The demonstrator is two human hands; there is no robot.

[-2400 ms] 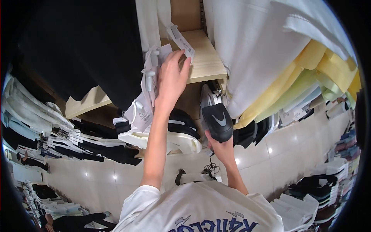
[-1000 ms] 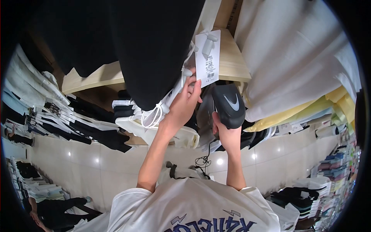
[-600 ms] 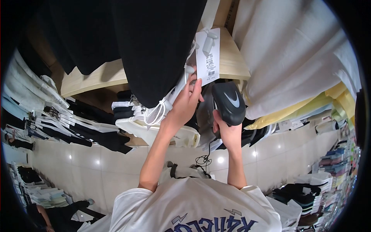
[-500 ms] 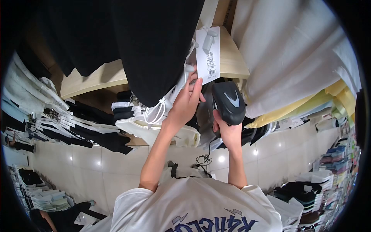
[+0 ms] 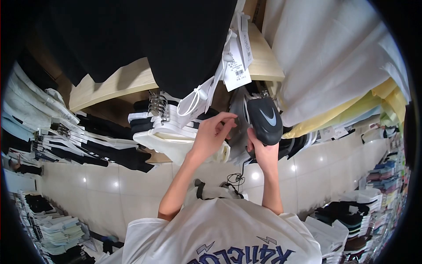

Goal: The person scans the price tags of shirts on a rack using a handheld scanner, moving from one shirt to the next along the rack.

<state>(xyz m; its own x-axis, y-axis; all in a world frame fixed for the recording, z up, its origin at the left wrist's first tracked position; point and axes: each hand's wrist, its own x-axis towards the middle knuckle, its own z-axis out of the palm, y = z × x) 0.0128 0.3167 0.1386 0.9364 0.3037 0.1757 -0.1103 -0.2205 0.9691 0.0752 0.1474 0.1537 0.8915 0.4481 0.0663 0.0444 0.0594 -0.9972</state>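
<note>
My left hand [image 5: 213,135] is below the hanging tags, its fingers loosely curled with a gap between thumb and index finger and nothing visible in them. Above it a white price tag [image 5: 238,75] with a barcode hangs beside the black garment [image 5: 184,39], overlapping other tags with grey plastic pieces. A white looped cord [image 5: 189,102] dangles to the left of it. My right hand [image 5: 263,152] is wrapped round the grip of a black handheld scanner [image 5: 265,121], whose cable trails down toward the floor.
A wooden shelf [image 5: 266,61] runs behind the tags. White garments [image 5: 307,57] and yellow ones [image 5: 347,114] hang at the right. Lower racks hold garments on hangers [image 5: 160,108]. Folded clothes [image 5: 61,235] stand at lower left, and a person [image 5: 26,168] is at far left.
My left hand has let go of the tags and moved down from them. The tags and cord have swung and hang differently. The scanner has shifted slightly down and right.
</note>
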